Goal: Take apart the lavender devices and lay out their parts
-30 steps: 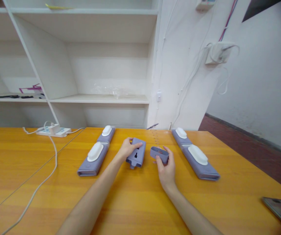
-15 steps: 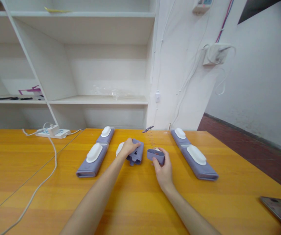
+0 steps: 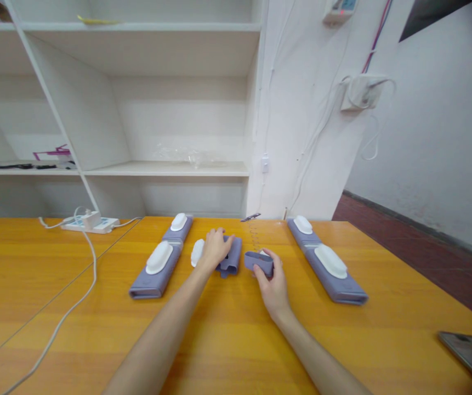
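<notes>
My right hand (image 3: 274,285) is closed around a shallow purple-grey oval plastic shell (image 3: 256,263), its hollow side facing up toward me. Something small and white shows behind the shell, mostly covered by my fingers. My left hand (image 3: 216,249) is over the left edge of a larger purple-grey plastic housing (image 3: 233,260) lying on the table, thumb and fingers apart. The hand hides part of that housing. Just left of it lies a white oval piece (image 3: 197,252). Behind the shell is a line of small screw-like bits (image 3: 254,236).
Purple-grey housings with white oval tops lie in a left row (image 3: 153,274) and a right row (image 3: 336,277). A small dark flat piece (image 3: 251,218) is at the table's back edge. A power strip (image 3: 91,222) with a white cable is at left, a phone (image 3: 470,351) at right.
My left hand has loosened from the housing, its fingers moving up and spreading. The shell in my right hand has shifted slightly left.
</notes>
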`<action>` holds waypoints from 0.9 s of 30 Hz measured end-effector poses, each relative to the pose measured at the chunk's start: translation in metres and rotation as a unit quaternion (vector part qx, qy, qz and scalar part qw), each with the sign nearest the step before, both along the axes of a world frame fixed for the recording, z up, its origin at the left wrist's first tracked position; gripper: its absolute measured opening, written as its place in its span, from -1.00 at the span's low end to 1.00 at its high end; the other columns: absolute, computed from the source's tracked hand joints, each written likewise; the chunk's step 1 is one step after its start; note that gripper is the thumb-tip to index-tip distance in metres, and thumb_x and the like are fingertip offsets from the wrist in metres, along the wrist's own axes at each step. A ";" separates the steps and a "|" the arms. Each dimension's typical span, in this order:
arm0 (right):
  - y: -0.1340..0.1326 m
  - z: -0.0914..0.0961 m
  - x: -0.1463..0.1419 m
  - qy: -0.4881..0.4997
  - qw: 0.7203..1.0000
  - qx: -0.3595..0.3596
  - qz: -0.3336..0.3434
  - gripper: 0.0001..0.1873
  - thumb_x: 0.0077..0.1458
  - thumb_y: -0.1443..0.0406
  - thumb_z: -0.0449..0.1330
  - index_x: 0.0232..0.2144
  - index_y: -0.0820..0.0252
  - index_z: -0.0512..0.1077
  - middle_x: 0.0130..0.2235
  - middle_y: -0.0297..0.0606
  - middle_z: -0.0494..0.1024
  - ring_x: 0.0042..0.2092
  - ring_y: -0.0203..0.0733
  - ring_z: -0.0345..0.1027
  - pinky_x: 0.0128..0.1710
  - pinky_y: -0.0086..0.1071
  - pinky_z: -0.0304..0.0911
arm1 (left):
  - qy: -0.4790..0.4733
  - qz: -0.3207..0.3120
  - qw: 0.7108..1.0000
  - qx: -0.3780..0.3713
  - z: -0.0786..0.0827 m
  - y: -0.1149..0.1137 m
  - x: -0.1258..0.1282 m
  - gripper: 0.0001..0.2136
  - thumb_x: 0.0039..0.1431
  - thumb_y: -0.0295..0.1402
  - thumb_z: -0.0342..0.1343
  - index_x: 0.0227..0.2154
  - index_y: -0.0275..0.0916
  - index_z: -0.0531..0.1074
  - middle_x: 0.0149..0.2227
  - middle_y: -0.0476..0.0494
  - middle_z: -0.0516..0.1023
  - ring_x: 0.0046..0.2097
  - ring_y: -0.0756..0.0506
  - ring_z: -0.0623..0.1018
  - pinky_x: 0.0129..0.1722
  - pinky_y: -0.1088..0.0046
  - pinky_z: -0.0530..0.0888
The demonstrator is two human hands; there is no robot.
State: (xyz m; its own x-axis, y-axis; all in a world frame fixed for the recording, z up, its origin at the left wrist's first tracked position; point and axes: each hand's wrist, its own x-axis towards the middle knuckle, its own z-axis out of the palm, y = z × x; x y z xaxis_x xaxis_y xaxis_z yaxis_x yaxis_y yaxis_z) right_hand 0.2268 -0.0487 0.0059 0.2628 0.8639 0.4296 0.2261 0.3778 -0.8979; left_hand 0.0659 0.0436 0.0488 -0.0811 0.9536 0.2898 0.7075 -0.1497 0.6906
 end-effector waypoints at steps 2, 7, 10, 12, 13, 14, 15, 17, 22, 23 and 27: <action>0.001 -0.001 0.000 -0.020 1.000 0.004 -0.005 -0.56 0.00 0.26 0.13 -0.03 0.12 0.22 -0.02 -0.15 0.31 0.00 -0.05 0.22 0.04 -0.13 0.14 | -0.025 -0.033 0.999 0.024 0.011 -0.004 0.003 -0.69 0.09 -0.21 0.04 -0.17 -0.29 0.42 -0.08 -0.31 0.46 0.02 -0.20 0.40 0.04 0.29 0.23; 0.004 -0.004 0.000 -0.045 0.999 0.017 -0.005 -0.56 -0.03 0.29 0.16 -0.05 0.13 0.26 0.00 -0.15 0.30 0.05 -0.04 0.17 0.09 -0.11 0.06 | -0.100 -0.143 0.984 0.021 0.032 -0.014 0.010 -0.70 0.09 -0.27 0.05 -0.15 -0.30 0.44 -0.20 -0.20 0.54 -0.19 -0.09 0.51 -0.14 0.41 0.40; 0.006 -0.006 -0.001 -0.037 0.999 0.018 0.018 -0.52 -0.05 0.27 0.18 -0.03 0.14 0.25 0.02 -0.15 0.31 0.09 -0.04 0.15 0.12 -0.11 0.04 | -0.143 -0.214 0.966 -0.036 0.032 -0.021 0.010 -0.54 0.01 -0.18 0.14 -0.05 -0.36 0.39 -0.16 -0.27 0.53 -0.18 -0.14 0.52 -0.15 0.37 0.42; 0.007 -0.008 -0.001 -0.030 0.999 0.016 0.031 -0.48 -0.06 0.26 0.20 0.00 0.15 0.23 0.04 -0.14 0.30 0.10 -0.04 0.15 0.13 -0.10 0.03 | -0.135 -0.259 0.954 -0.070 0.030 -0.025 0.009 -0.50 -0.04 -0.14 0.18 -0.07 -0.36 0.40 -0.13 -0.29 0.52 -0.13 -0.17 0.51 -0.11 0.33 0.40; 0.008 -0.009 -0.002 -0.025 0.999 0.014 0.037 -0.46 -0.06 0.25 0.21 0.01 0.16 0.22 0.05 -0.13 0.29 0.11 -0.04 0.15 0.14 -0.10 0.04 | -0.127 -0.283 0.947 -0.080 0.030 -0.027 0.008 -0.52 -0.05 -0.15 0.19 -0.09 -0.35 0.42 -0.12 -0.28 0.52 -0.11 -0.18 0.50 -0.08 0.32 0.39; 0.007 -0.009 -0.003 -0.017 0.999 0.012 0.043 -0.44 -0.07 0.25 0.21 0.02 0.16 0.21 0.05 -0.12 0.29 0.11 -0.04 0.15 0.13 -0.11 0.05 | -0.123 -0.309 0.939 -0.085 0.029 -0.028 0.006 -0.54 -0.05 -0.16 0.19 -0.11 -0.33 0.44 -0.10 -0.26 0.51 -0.08 -0.18 0.49 -0.05 0.32 0.37; 0.007 -0.010 -0.003 -0.005 0.999 0.010 0.050 -0.42 -0.07 0.24 0.22 0.03 0.17 0.20 0.06 -0.12 0.29 0.11 -0.05 0.15 0.13 -0.11 0.07 | -0.122 -0.334 0.930 -0.088 0.030 -0.028 0.005 -0.57 -0.05 -0.17 0.20 -0.13 -0.30 0.45 -0.08 -0.24 0.51 -0.05 -0.17 0.48 -0.03 0.32 0.36; 0.006 -0.010 -0.004 0.025 0.997 0.003 0.073 -0.37 -0.07 0.23 0.23 0.07 0.18 0.17 0.07 -0.11 0.30 0.09 -0.05 0.19 0.10 -0.13 0.12 | -0.133 -0.378 0.911 -0.098 0.030 -0.028 0.003 -0.58 -0.08 -0.20 0.22 -0.14 -0.29 0.46 -0.07 -0.24 0.50 -0.04 -0.16 0.47 -0.02 0.33 0.35; 0.007 -0.007 -0.003 0.058 0.993 -0.015 0.106 -0.32 -0.08 0.17 0.25 0.09 0.20 0.17 0.07 -0.07 0.31 0.06 -0.02 0.23 0.06 -0.13 0.18 | -0.229 -0.369 0.891 -0.129 0.021 -0.026 0.009 -0.60 -0.15 -0.24 0.28 -0.25 -0.38 0.42 -0.30 -0.25 0.56 -0.22 -0.12 0.54 -0.18 0.36 0.42; 0.007 -0.006 -0.002 0.047 0.994 -0.014 0.097 -0.36 -0.07 0.15 0.24 0.06 0.20 0.22 0.08 -0.07 0.30 0.08 0.00 0.20 0.08 -0.12 0.14 | -0.250 -0.361 0.889 -0.128 0.019 -0.025 0.012 -0.61 -0.16 -0.24 0.29 -0.28 -0.38 0.41 -0.35 -0.22 0.56 -0.26 -0.11 0.54 -0.21 0.37 0.42; 0.000 -0.001 0.002 -0.007 0.999 -0.002 0.051 -0.49 0.00 0.13 0.15 0.01 0.16 0.30 0.08 -0.13 0.30 0.13 0.04 0.11 0.14 -0.05 -0.01 | -0.348 -0.299 0.884 -0.089 0.017 -0.021 0.019 -0.68 -0.09 -0.32 0.24 -0.28 -0.37 0.36 -0.46 -0.12 0.52 -0.39 -0.04 0.53 -0.30 0.44 0.42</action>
